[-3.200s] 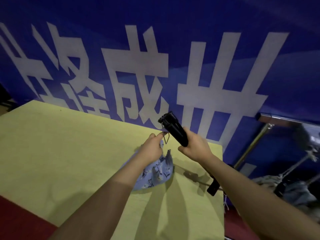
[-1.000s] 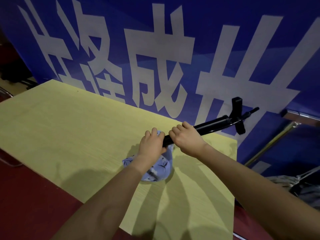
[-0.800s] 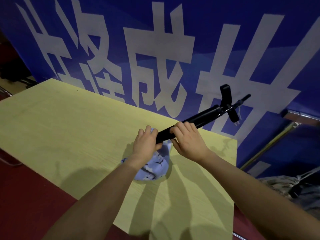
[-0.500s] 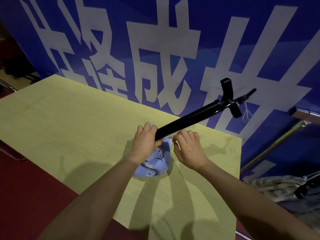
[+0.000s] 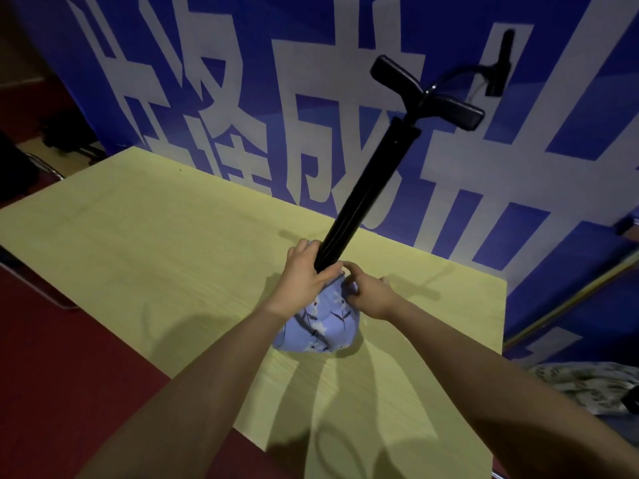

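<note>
A black hand pump (image 5: 371, 178) with a T-shaped handle at its top leans up and to the right over the yellow table (image 5: 138, 236). My left hand (image 5: 306, 274) grips the lower end of its barrel. Under that end lies a light blue patterned fabric bundle (image 5: 325, 326) on the table. My right hand (image 5: 368, 293) pinches the top of the blue fabric right beside the pump's base. A thin black hose curves off the handle toward the upper right.
A blue banner (image 5: 242, 98) with large white characters stands right behind the table. Dark red floor (image 5: 69, 375) runs along the table's near edge. Patterned cloth (image 5: 587, 385) and a metal bar (image 5: 570, 299) lie to the right, off the table.
The pump swung from nearly level to steeply raised, handle up. My right hand left the barrel and moved down onto the blue fabric. My left hand stayed on the pump's lower end.
</note>
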Tool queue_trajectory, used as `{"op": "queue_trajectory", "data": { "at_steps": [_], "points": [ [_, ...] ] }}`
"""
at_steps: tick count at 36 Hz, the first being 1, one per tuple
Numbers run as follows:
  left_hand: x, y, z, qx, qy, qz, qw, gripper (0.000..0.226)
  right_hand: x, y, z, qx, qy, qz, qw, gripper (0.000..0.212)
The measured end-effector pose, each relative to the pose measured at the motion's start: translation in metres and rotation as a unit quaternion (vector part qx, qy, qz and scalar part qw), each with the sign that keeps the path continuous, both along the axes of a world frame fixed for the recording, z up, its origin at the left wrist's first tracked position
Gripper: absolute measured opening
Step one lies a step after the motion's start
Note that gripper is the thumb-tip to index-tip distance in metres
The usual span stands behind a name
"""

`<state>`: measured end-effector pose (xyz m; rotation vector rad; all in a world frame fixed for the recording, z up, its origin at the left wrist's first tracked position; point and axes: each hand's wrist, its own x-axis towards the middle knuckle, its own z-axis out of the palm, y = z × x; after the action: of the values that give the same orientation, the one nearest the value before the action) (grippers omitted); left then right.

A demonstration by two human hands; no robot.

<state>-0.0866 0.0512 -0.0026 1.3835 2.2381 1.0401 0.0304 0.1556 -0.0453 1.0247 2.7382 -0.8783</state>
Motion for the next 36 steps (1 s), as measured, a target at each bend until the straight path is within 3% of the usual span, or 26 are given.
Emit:
{"op": "queue_trajectory", "data": {
  "at_steps": [3,6,11,15,18,21,23,27,31,36],
  "points": [
    [-0.002,0.001,0.000,0.017,-0.035,0.007,0.999,0.027,0.000,0.002,-0.006,-0.033,-0.014,-0.037,0.999,0.063],
    [-0.005,0.002,0.000,0.036,-0.072,0.014,0.997,0.023,-0.001,0.001,-0.006,-0.030,-0.032,-0.055,0.998,0.033],
    [-0.007,0.002,0.003,0.048,-0.074,0.028,0.996,0.021,-0.005,-0.006,-0.001,0.016,0.033,-0.062,0.997,0.013],
    [-0.010,-0.001,-0.001,0.023,-0.023,0.045,0.998,0.027,-0.002,-0.010,0.004,-0.022,0.167,-0.077,0.983,0.034],
    [-0.011,-0.004,-0.005,0.011,0.012,0.057,0.998,0.032,0.005,-0.008,0.011,-0.026,0.207,-0.090,0.974,0.029],
    [-0.009,-0.006,-0.010,0.009,0.047,0.063,0.997,0.035,0.012,-0.004,0.019,0.012,0.190,-0.066,0.979,0.023],
    [-0.007,-0.007,-0.012,0.012,0.068,0.064,0.996,0.036,0.020,0.000,0.027,0.071,0.127,-0.015,0.989,0.034],
    [-0.001,-0.007,-0.012,0.009,0.097,0.050,0.994,0.038,0.036,0.008,0.038,0.190,0.032,0.060,0.979,0.027],
    [0.007,-0.005,-0.008,0.018,0.104,0.046,0.993,0.037,0.039,0.007,0.047,0.255,0.075,0.036,0.963,0.025],
    [0.012,-0.005,-0.001,0.031,0.069,0.022,0.997,0.041,0.038,0.002,0.056,0.207,0.191,-0.059,0.958,0.031]
  ]
}}
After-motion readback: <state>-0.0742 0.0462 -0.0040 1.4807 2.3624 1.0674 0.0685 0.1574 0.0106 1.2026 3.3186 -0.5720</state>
